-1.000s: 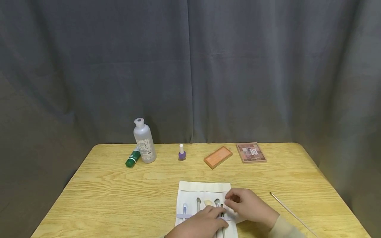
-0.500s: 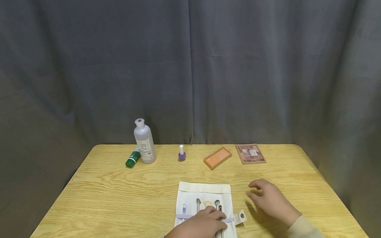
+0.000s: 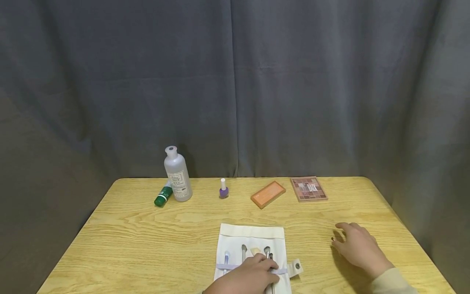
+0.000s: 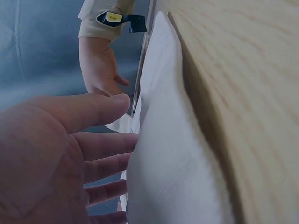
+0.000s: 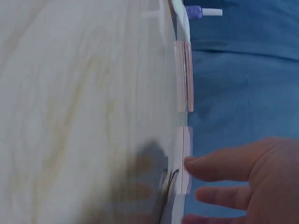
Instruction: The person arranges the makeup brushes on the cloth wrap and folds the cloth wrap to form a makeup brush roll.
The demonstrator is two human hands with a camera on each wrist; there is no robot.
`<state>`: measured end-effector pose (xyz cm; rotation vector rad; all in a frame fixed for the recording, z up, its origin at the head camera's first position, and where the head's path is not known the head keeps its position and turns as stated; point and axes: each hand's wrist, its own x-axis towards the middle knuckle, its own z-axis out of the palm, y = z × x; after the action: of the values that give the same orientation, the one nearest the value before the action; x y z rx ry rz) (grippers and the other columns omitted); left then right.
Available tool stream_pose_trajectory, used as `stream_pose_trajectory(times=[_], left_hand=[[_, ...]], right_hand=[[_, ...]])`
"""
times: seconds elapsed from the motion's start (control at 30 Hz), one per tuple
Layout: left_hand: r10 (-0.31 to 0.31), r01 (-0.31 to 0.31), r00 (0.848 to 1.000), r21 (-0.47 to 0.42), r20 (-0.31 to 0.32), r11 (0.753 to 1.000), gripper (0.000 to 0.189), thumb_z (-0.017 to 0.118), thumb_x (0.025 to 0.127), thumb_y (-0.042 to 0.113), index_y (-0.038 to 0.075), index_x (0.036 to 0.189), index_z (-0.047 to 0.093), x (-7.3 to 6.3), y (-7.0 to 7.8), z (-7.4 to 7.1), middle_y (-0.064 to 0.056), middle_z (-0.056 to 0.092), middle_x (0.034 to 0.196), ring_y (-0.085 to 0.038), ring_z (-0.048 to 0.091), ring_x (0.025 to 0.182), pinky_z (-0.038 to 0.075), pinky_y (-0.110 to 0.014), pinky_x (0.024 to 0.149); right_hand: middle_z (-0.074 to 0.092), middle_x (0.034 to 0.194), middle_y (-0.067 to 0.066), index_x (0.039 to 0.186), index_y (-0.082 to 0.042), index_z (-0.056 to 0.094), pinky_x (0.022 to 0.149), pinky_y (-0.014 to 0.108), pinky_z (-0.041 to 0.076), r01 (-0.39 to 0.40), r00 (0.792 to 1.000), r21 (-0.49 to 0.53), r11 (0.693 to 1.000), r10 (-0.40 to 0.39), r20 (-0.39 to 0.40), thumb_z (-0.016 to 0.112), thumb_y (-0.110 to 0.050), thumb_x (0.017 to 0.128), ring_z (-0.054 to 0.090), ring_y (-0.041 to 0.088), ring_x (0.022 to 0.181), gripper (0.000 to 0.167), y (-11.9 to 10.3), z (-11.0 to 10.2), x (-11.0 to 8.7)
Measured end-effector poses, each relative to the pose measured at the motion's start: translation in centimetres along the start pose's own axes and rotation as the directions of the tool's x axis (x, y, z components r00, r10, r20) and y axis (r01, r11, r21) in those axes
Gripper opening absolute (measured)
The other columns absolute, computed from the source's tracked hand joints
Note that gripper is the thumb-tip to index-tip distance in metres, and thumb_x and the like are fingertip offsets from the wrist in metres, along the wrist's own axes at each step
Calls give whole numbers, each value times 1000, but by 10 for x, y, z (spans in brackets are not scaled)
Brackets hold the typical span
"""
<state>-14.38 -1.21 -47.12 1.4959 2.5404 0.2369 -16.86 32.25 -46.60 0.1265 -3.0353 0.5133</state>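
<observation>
A white fabric brush roll (image 3: 252, 232) lies unrolled at the front of the table, with several makeup brushes (image 3: 244, 252) tucked under its lilac band (image 3: 227, 267). Across its lower part rests my left hand (image 3: 247, 277), fingers extended on the cloth and covering some handles. In the left wrist view the fingertips meet the raised white fabric (image 4: 161, 140). My right hand (image 3: 361, 250) hovers to the right of the roll, thumb and fingers apart, nothing between them. Beneath it lies a thin metal stick (image 5: 169, 191), mostly hidden by the hand in the head view.
A snap tab (image 3: 295, 268) sticks out from the roll's right side. Along the back stand a clear bottle (image 3: 178, 175) beside a green tube (image 3: 163, 197), and a purple nail polish (image 3: 224, 191). An orange case (image 3: 268, 194) and a square palette (image 3: 309, 189) lie farther right.
My right hand has left the roll's right edge and moved right, over the thin metal stick. The snap tab is now uncovered. My left hand stays on the roll.
</observation>
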Motion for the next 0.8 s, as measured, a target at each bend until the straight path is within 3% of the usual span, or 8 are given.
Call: stream_pose_trajectory(times=[0.13, 0.27, 0.37, 0.53, 0.8], left_hand=[[11, -11, 1000, 18, 0, 1000, 57, 64, 89, 62, 22, 130, 70, 1, 1, 0, 6, 53, 145, -13, 47, 127, 46, -32, 97], [11, -11, 1000, 24, -2, 1000, 58, 65, 89, 62, 21, 129, 70, 2, 2, 1, 8, 54, 144, -12, 46, 126, 45, -32, 97], [-31, 31, 999, -14, 18, 999, 56, 65, 88, 62, 23, 128, 70, 4, 2, 2, 10, 52, 146, -12, 44, 129, 44, -34, 99], [-50, 52, 997, -44, 53, 998, 52, 66, 89, 61, 23, 125, 71, 7, 2, -1, 10, 51, 147, -12, 44, 132, 43, -36, 102], [2, 0, 999, -35, 53, 999, 19, 67, 96, 26, 19, 111, 78, 12, 4, -6, 10, 56, 141, -7, 47, 125, 45, -31, 100]], right_hand=[[65, 109, 28, 119, 8, 63, 85, 62, 48, -8, 999, 6, 1000, 8, 41, 76, -18, 85, 61, 49, 100, 45, 7, 0, -2], [64, 96, 17, 111, 7, 65, 78, 54, 51, 0, 999, 18, 1000, -1, 46, 76, -12, 84, 62, 34, 86, 35, 10, 1, -4], [61, 90, 10, 108, 6, 66, 74, 50, 51, 2, 999, 25, 1000, -3, 50, 74, -9, 84, 59, 25, 81, 30, 11, 2, -2], [67, 94, 12, 107, 6, 68, 82, 55, 51, -5, 996, 51, 999, 1, 86, 68, -5, 87, 64, 32, 90, 23, 11, 4, 4], [70, 91, 10, 98, -2, 69, 79, 53, 53, -24, 994, 58, 998, 18, 110, 64, 1, 88, 65, 27, 86, 12, 4, 8, 9]])
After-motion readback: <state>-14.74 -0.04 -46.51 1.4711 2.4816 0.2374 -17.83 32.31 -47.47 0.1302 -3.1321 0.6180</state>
